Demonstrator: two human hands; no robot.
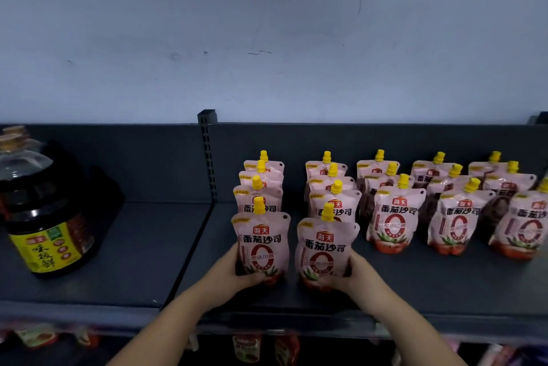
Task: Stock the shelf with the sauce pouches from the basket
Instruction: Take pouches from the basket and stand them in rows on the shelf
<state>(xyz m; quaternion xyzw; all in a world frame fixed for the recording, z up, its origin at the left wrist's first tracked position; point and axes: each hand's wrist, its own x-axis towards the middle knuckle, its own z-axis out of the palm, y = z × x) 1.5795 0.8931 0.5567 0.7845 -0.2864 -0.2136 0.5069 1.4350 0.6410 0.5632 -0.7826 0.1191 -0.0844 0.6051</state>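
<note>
Where the dark shelf [415,285] meets its front lip [296,322], a bare strip of deck runs ahead of the stock. It is widest before the three right-hand columns, which stop farther back than the other two. A slotted upright post [208,158] at the back marks the seam between this bay and the left one. There a large dark sauce jug [44,211] stands well apart, with open deck between it and the seam. Five columns of pink, yellow-capped sauce pouches [394,217] stand upright in the right bay, with narrow lanes between the columns. The left hand [234,272] grips the left front pouch [262,244] at its lower left corner, thumb curled across the front near the base. That pouch heads the column nearest the post. The right hand [354,273] grips the right front pouch [324,250] at its lower right corner in the same way, at the head of the second column. The two held pouches stand just beside each other with a slim gap between them. The remaining fingers of each hand pass behind its pouch, probably wrapped around the back, though they are hidden.
</note>
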